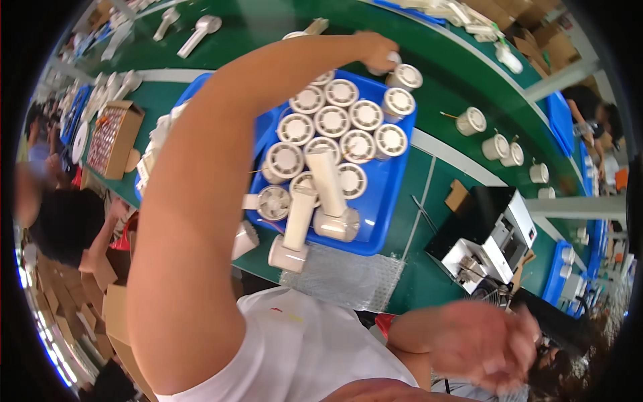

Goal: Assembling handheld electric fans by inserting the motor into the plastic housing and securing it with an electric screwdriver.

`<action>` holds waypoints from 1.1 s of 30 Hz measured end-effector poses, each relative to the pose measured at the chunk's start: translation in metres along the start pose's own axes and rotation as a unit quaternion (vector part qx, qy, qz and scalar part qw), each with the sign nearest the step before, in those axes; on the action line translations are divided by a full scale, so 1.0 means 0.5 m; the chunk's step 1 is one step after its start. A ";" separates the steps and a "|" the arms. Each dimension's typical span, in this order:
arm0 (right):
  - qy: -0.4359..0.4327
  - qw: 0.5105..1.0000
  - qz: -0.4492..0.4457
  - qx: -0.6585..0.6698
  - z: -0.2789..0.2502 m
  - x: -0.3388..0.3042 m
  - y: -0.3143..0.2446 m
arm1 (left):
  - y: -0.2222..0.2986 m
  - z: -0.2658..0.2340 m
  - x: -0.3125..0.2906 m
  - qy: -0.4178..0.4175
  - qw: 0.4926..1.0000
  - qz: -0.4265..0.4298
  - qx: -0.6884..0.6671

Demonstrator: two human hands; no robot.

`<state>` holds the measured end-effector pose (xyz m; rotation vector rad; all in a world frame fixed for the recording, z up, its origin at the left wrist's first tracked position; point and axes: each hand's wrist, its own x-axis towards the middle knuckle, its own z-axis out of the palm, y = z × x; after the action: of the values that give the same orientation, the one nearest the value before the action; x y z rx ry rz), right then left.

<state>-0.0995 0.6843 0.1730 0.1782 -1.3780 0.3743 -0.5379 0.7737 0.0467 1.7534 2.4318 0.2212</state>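
My left arm reaches across to the far side of a blue tray [367,245]. My left hand [380,55] is closed at a white round housing [406,78] by the tray's far right corner; its fingers partly hide the grip. Several white cylindrical housings with slotted round tops, such as this housing [332,121], stand close together in the tray. Two white housings with long handles lie at the near side, one handled housing [328,184] over the tray and another handled housing [299,224] across its edge. My right hand [489,345], smeared by motion, is raised at the lower right.
A clear bubble-wrap sheet [345,278] lies in front of the tray. To the right stands a black and white machine [492,231]. More white housings [471,120] sit on the green belt [442,87]. A cardboard box [115,139] and a person [67,221] are at the left.
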 end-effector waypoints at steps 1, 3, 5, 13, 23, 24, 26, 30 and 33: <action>-0.172 0.978 0.121 0.011 0.034 -0.031 -0.026 | 0.005 0.007 0.022 0.017 1.000 0.021 0.014; -0.426 0.851 0.307 0.031 0.165 -0.031 -0.045 | -0.024 0.000 -0.012 0.051 0.997 0.050 0.021; -0.463 0.841 0.278 0.030 0.210 -0.082 -0.023 | -0.006 -0.073 -0.070 0.073 0.996 0.011 -0.046; -0.609 0.785 0.113 0.017 0.464 -0.205 -0.101 | -0.046 -0.385 -0.574 0.274 0.840 -0.114 -0.454; -0.486 0.816 0.303 0.082 0.418 -0.124 -0.045 | -0.021 -0.281 -0.999 0.443 0.689 -0.336 -0.464; -0.394 0.819 0.369 0.196 0.358 -0.107 -0.033 | 0.074 -0.257 -0.969 0.501 0.646 -0.250 -0.518; -0.280 0.800 0.479 0.227 0.236 -0.096 -0.041 | 0.165 -0.218 -0.987 0.369 0.689 -0.099 -0.616; -0.226 0.790 0.521 0.234 0.034 -0.158 -0.063 | 0.348 -0.066 -0.934 0.216 0.648 -0.027 -0.730; -0.096 0.694 0.641 0.315 -0.071 -0.193 -0.092 | 0.481 -0.001 -0.869 0.081 0.387 -0.081 -0.915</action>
<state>-0.0641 0.6387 0.0765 -0.2474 -1.3334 2.0748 -0.1781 0.4363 0.1050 0.2229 0.7204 1.9554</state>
